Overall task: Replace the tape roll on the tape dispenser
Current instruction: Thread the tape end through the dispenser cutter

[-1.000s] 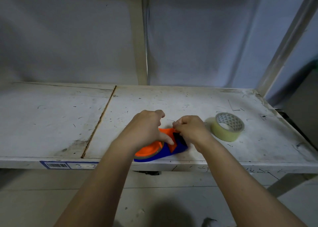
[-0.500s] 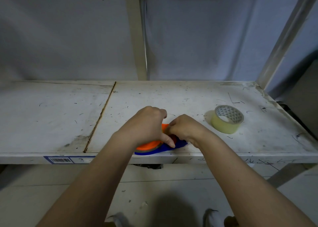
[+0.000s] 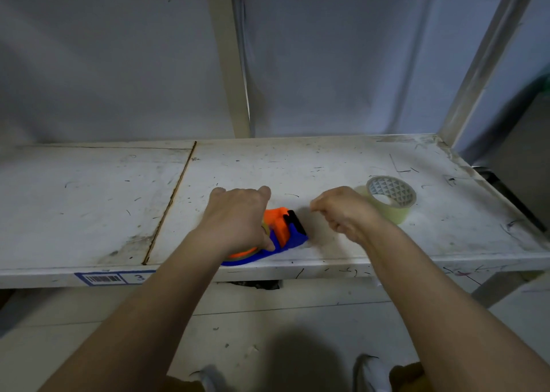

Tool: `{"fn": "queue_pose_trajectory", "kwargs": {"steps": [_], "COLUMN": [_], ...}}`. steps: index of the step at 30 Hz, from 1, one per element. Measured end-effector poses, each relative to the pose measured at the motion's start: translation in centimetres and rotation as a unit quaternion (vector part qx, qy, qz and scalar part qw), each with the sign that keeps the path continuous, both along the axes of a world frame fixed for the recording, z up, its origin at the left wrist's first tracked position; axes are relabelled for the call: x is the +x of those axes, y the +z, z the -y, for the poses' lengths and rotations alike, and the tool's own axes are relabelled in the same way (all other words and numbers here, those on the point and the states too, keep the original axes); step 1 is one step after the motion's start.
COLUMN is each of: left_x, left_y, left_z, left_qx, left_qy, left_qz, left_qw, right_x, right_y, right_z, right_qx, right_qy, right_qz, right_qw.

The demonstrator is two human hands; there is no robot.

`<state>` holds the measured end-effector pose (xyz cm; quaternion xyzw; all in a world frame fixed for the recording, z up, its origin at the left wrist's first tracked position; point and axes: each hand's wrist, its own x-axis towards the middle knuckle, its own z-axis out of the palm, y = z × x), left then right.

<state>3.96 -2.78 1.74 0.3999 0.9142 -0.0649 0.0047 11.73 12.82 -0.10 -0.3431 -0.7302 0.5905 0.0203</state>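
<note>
Tape dispenser (image 3: 282, 237): blue base with an orange upper part and a black piece at its right end; it lies flat on the table near the front edge, roughly in the middle of your view.
Roll in the dispenser: a thin yellowish rim shows under your left palm, against the orange part; most of it is hidden.
Left hand (image 3: 238, 216): your palm presses down over the round end of the dispenser, fingers curled over its far side and thumb along the near side, so it is gripping the dispenser.
Right hand (image 3: 345, 213): loosely curled with fingertips drawn together, hovering just right of the dispenser and not touching it; whether anything thin is pinched between the fingers cannot be told.
Spare tape roll (image 3: 390, 198): clear yellowish tape on a core with a triangle pattern, lying tilted on the table to the right, just behind your right hand and partly covered by it.
Table (image 3: 89, 201): white, scuffed, with a seam running front to back on the left.
Barcode label (image 3: 102, 278): blue-bordered, on the table's front edge, left of your left arm.
</note>
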Motion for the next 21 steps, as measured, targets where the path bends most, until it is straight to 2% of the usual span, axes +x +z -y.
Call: {"fn": "queue_pose_trajectory", "kwargs": {"steps": [2, 4, 7, 10, 14, 21], "left_x": [-0.1, 0.1, 0.1, 0.0, 0.0, -0.4], "left_y": [0.0, 0.0, 0.1, 0.2, 0.2, -0.1], "left_z": [0.4, 0.5, 0.6, 0.9, 1.1, 0.8], "left_qx": [0.002, 0.016, 0.038, 0.041, 0.047, 0.023], "left_qy": [0.005, 0.003, 0.002, -0.003, -0.01, -0.008], "left_qz": [0.009, 0.027, 0.049, 0.057, 0.064, 0.048], "left_qw": [1.0, 1.0, 0.998, 0.998, 0.997, 0.999], "right_x": [0.6, 0.6, -0.1, -1.2, -1.6, -1.9], "right_y": [0.4, 0.7, 0.2, -0.5, -0.7, -1.9], "right_z": [-0.3, 0.9, 3.7, 5.1, 5.7, 5.3], "right_qx": [0.015, 0.048, 0.132, 0.191, 0.18, 0.078], "right_qy": [0.002, 0.047, 0.131, 0.137, 0.124, 0.049], "right_qz": [-0.033, -0.051, -0.001, 0.035, 0.041, 0.009], "right_qw": [0.999, 0.996, 0.982, 0.971, 0.975, 0.996]}}
